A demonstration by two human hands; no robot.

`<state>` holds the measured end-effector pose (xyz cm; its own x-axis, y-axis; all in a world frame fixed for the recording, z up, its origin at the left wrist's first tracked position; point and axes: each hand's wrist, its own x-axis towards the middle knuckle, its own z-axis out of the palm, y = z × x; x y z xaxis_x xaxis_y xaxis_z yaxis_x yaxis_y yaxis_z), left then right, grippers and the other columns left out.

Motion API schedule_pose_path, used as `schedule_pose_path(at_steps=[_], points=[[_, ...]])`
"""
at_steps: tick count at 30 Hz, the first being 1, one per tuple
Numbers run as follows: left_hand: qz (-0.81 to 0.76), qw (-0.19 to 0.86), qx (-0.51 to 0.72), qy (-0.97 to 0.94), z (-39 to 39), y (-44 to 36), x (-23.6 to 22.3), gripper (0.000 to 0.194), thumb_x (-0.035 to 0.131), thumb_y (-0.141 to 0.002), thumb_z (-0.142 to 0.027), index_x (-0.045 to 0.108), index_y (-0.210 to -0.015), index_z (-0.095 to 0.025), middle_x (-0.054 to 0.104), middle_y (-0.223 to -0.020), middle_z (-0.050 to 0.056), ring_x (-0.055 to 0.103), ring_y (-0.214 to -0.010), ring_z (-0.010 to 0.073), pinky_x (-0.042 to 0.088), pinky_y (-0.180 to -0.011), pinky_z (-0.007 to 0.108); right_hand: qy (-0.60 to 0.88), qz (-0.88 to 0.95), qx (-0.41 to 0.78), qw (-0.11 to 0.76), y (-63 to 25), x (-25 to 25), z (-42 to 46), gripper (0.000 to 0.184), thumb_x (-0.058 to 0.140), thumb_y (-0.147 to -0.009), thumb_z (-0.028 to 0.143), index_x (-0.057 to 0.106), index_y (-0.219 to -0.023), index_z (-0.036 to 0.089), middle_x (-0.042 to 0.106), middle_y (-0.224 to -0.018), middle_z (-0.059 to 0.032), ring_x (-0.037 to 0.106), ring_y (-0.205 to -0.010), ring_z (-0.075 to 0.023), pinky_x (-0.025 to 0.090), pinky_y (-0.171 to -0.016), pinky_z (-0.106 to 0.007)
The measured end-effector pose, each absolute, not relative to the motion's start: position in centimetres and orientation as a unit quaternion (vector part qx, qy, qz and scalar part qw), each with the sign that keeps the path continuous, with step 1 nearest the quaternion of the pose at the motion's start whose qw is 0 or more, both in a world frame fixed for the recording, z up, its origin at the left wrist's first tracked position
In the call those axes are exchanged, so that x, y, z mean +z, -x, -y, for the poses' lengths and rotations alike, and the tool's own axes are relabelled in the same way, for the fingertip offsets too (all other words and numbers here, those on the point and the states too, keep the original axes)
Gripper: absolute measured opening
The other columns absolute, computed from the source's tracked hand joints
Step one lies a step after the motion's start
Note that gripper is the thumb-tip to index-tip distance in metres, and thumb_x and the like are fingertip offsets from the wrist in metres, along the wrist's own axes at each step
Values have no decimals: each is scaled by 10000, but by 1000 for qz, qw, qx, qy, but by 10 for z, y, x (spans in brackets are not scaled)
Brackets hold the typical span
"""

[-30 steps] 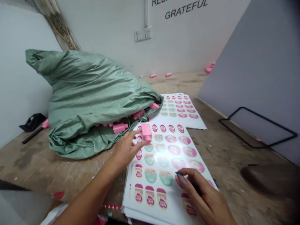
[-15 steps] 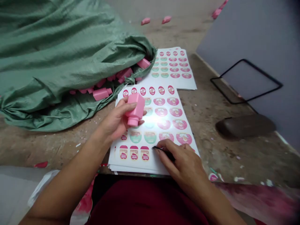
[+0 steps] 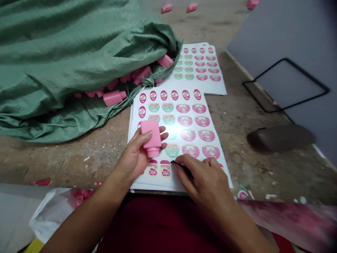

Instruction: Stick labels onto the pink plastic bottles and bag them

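Note:
A pink plastic bottle (image 3: 151,135) lies neck toward me in my left hand (image 3: 135,156), thumb across its face and fingers behind it. Beneath it is a stack of white label sheets (image 3: 168,181) printed with rows of pink, green and cream stickers. My right hand (image 3: 206,177) rests on the lower right of the top sheet. Its thumb and index finger pinch a thin black pointed tool (image 3: 185,169), whose tip is beside a cream label (image 3: 165,169) marked "BABY". Most of the tool is hidden by the fingers.
A green sack (image 3: 86,59) at the left spills several pink bottles (image 3: 114,97). Behind lies a second stack of label sheets (image 3: 210,88). On the right are a black wire frame (image 3: 285,84) and a dark brown case (image 3: 281,138). Loose pink bottles (image 3: 192,7) lie at the back.
My left hand has brought the bottle down closer to me and turned it so a broad face is up. The right hand keeps its place by the lower labels. The view has shifted slightly.

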<state>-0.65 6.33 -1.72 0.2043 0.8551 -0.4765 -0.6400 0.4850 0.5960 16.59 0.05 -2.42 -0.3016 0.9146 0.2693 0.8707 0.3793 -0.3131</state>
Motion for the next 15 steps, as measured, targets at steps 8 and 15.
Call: schedule_pose_path(at_steps=[8, 15], points=[[-397, 758, 492, -161, -60, 4, -17, 410, 684, -824, -243, 566, -1207, -160, 723, -1120, 126, 681, -1088, 275, 559, -921, 418, 558, 807, 29, 191, -166, -25, 0, 237, 422, -992, 237, 612, -852, 212, 708, -657, -2, 458, -479, -192, 277, -637, -315], [-391, 761, 490, -168, -60, 5, -19, 380, 705, -810, -241, 578, -1157, -156, 721, -1121, 122, 683, -1077, 277, 557, -923, 417, 560, 803, 26, 201, -163, -21, 0, 226, 431, -982, 214, 599, -832, 215, 693, -619, 16, 432, -468, -176, 286, -595, -293]])
